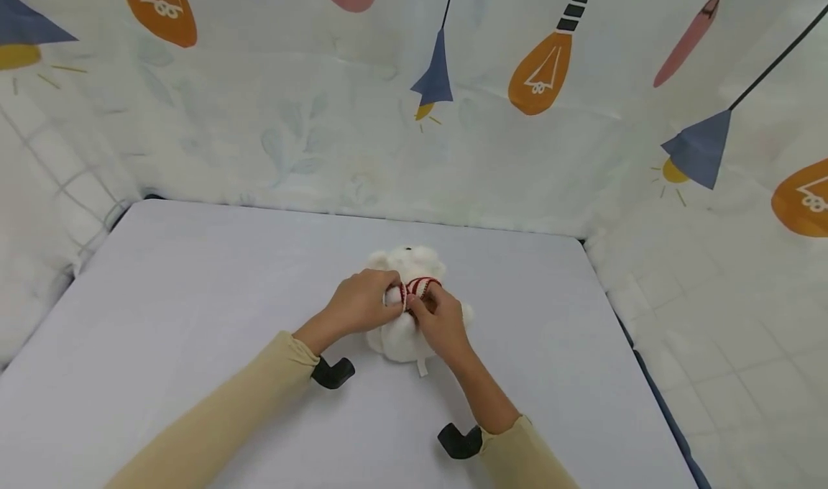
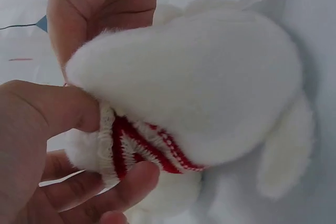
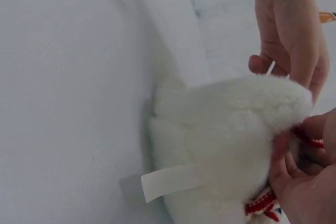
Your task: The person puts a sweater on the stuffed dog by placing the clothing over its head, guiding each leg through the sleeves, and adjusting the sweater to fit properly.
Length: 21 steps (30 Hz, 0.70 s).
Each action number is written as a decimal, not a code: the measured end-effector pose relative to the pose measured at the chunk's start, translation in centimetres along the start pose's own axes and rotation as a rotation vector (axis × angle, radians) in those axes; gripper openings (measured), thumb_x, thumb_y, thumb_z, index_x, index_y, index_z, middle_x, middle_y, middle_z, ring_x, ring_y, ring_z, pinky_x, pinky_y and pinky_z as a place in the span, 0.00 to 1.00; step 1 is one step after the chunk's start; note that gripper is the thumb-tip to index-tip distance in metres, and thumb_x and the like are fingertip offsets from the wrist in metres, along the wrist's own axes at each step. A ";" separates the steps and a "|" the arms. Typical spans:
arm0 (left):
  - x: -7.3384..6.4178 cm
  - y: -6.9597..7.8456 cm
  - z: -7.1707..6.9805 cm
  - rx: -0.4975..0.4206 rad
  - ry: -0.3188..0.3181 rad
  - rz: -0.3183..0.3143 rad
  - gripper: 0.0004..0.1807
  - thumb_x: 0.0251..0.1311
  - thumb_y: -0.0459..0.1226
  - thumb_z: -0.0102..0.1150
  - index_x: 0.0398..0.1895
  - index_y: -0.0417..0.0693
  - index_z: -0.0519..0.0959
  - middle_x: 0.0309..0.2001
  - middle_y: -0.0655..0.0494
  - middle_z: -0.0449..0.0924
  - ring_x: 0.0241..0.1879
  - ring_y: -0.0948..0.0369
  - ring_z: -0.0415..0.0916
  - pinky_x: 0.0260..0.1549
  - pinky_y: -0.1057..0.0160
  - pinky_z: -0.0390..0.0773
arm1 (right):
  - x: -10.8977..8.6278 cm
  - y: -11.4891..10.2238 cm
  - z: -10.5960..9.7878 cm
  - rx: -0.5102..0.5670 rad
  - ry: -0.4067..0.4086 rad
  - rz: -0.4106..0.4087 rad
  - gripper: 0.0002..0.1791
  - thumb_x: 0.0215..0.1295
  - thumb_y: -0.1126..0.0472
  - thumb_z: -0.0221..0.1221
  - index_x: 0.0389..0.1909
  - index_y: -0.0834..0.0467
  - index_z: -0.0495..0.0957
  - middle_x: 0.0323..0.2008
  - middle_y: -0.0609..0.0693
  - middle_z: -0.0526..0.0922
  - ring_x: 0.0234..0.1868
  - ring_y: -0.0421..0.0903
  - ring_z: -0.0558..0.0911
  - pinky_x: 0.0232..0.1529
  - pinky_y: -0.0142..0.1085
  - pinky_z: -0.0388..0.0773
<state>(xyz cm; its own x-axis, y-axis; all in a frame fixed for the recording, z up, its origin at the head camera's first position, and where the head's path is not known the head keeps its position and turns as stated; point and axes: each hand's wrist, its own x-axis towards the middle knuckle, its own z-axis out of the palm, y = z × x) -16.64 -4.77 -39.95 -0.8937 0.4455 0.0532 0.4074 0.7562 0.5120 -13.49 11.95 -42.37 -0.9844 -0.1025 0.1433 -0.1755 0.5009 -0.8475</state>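
Observation:
A white plush toy (image 1: 402, 339), furry with rounded ears, lies on the white table between both hands. Around its upper body runs a red-and-white knitted garment (image 2: 142, 148) with a cream ribbed edge. My left hand (image 1: 367, 300) pinches that edge, thumb on top and fingers beneath it in the left wrist view. From the other side my right hand (image 1: 445, 325) pinches a red part of the knit between thumb and fingers, close to the left fingertips. A white fabric tag (image 3: 170, 182) sticks out from the plush's lower end.
The white tabletop (image 1: 226, 273) spreads around the toy. Behind it hangs a pale curtain (image 1: 362, 129) printed with lamps and bulbs, continuing along both sides. Black curved wrist pieces (image 1: 333, 372) stick out at the beige sleeves (image 1: 239, 403).

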 end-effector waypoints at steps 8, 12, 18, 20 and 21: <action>-0.7 -0.3 0.7 -0.109 0.258 0.135 0.04 0.51 0.37 0.60 0.31 0.52 0.76 0.27 0.61 0.74 0.27 0.65 0.68 0.27 0.67 0.68 | -0.7 -0.1 0.0 -0.043 0.180 -0.013 0.11 0.60 0.56 0.58 0.24 0.58 0.71 0.24 0.50 0.75 0.22 0.38 0.74 0.21 0.29 0.72; -1.2 -0.4 0.6 -0.138 0.365 0.185 0.04 0.51 0.35 0.62 0.31 0.50 0.78 0.29 0.59 0.74 0.28 0.63 0.69 0.27 0.68 0.69 | -1.0 0.4 -0.3 -0.118 0.160 -0.020 0.14 0.60 0.57 0.59 0.21 0.59 0.68 0.20 0.50 0.71 0.17 0.38 0.70 0.17 0.28 0.68; -1.2 -0.6 0.3 -0.133 0.421 0.220 0.03 0.52 0.32 0.60 0.31 0.46 0.77 0.30 0.57 0.72 0.24 0.64 0.68 0.23 0.71 0.69 | -1.2 0.6 -0.9 -0.206 0.087 -0.039 0.16 0.59 0.58 0.60 0.19 0.59 0.67 0.17 0.50 0.68 0.17 0.39 0.66 0.15 0.27 0.63; -1.1 -0.8 0.1 -0.134 0.423 0.230 0.03 0.52 0.32 0.60 0.30 0.47 0.77 0.29 0.58 0.72 0.24 0.65 0.68 0.23 0.71 0.69 | -1.4 0.5 -1.1 -0.211 0.078 -0.020 0.14 0.58 0.59 0.60 0.19 0.60 0.68 0.17 0.50 0.69 0.16 0.39 0.67 0.14 0.28 0.65; -1.0 -0.8 -0.1 -0.141 0.421 0.236 0.03 0.52 0.32 0.60 0.30 0.47 0.78 0.29 0.58 0.72 0.24 0.64 0.68 0.23 0.71 0.70 | -1.5 0.5 -1.1 -0.205 0.073 -0.006 0.14 0.59 0.60 0.60 0.19 0.59 0.68 0.16 0.49 0.69 0.15 0.39 0.68 0.14 0.28 0.65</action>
<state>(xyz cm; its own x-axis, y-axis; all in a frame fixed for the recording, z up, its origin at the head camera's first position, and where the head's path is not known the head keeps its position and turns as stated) -16.07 -5.89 -40.37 -0.7905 0.3421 0.5080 0.6039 0.5733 0.5538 -12.08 13.32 -42.44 -0.9806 -0.0473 0.1904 -0.1730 0.6654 -0.7261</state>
